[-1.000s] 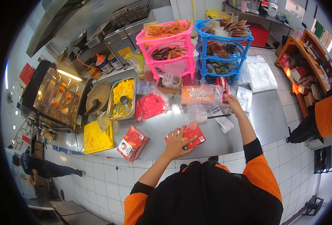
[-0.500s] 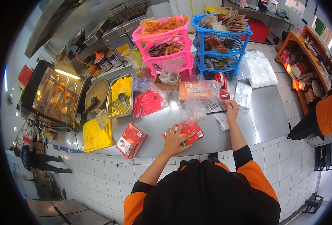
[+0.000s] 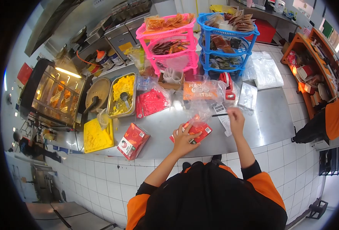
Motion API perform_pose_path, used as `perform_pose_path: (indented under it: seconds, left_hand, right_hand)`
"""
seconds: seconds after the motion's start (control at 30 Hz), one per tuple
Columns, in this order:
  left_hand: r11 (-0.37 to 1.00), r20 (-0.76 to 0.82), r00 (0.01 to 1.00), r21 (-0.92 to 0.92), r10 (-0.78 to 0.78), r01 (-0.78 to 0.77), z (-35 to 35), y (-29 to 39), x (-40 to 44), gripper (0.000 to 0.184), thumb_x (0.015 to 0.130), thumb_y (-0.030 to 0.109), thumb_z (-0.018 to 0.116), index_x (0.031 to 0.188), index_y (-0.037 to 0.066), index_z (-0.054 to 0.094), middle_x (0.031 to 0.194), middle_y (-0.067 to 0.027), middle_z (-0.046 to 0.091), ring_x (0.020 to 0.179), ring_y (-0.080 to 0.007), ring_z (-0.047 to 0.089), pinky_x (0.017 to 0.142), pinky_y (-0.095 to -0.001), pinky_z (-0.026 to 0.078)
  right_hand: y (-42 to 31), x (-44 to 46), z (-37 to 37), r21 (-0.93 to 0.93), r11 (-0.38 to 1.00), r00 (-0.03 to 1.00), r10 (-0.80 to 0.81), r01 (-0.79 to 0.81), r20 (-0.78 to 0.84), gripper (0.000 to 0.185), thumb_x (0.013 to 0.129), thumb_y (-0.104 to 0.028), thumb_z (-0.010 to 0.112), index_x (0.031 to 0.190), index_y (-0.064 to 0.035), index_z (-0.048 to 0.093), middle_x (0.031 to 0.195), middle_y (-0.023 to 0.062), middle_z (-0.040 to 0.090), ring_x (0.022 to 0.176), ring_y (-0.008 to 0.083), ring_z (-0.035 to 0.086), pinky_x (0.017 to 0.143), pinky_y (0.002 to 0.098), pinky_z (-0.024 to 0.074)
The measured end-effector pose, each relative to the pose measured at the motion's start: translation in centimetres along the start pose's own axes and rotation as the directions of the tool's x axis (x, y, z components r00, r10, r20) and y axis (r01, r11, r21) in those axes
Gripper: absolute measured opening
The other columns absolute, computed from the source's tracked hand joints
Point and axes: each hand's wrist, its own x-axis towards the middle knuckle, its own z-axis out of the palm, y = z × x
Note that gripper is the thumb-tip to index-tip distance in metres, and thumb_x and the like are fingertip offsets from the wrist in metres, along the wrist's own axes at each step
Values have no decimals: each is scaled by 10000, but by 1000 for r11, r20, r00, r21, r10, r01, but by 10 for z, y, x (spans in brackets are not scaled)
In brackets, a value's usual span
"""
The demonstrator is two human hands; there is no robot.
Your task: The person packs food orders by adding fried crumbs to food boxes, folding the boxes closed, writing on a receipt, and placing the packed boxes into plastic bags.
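One steel tray (image 3: 135, 96) holds yellow food (image 3: 123, 86) and a ladle (image 3: 124, 97); a pink basket rack (image 3: 170, 56) carries packets (image 3: 170, 46). Our left hand (image 3: 184, 142), fingers spread apart, covers part of a red carton (image 3: 203, 128) on the steel counter (image 3: 160, 138), long axis roughly left to right, QR code (image 3: 208, 130) rightward. A black pen (image 3: 219, 115) reaches our blurred right hand (image 3: 236, 119); we cannot tell whether its fingers clamp it.
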Motion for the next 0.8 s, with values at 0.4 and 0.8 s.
perform_pose_path:
  seconds: [0.4,0.8]
  left_hand:
    - [999,5,1000,27,18,-19,4,5,8,685,688,405,754,1339,342,551,1453,-102,385,1329,-411,247,1016,-576,174]
    - [998,-34,999,-50,-25,24,-1,9,16,563,710,485,734,1227,290,628,1329,-99,464,1271,-391,306,1000,-556,199]
  right_hand:
    - [-18,-103,42,-44,839,728,495,-542,474,259,887,-213,690,818,34,726,728,49,698,670,75,607,646,230,473]
    - [-19,-63,28,-536,796,537,594,-281,599,376,832,-390,724,817,-15,739,613,94,642,598,161,632,585,300,486]
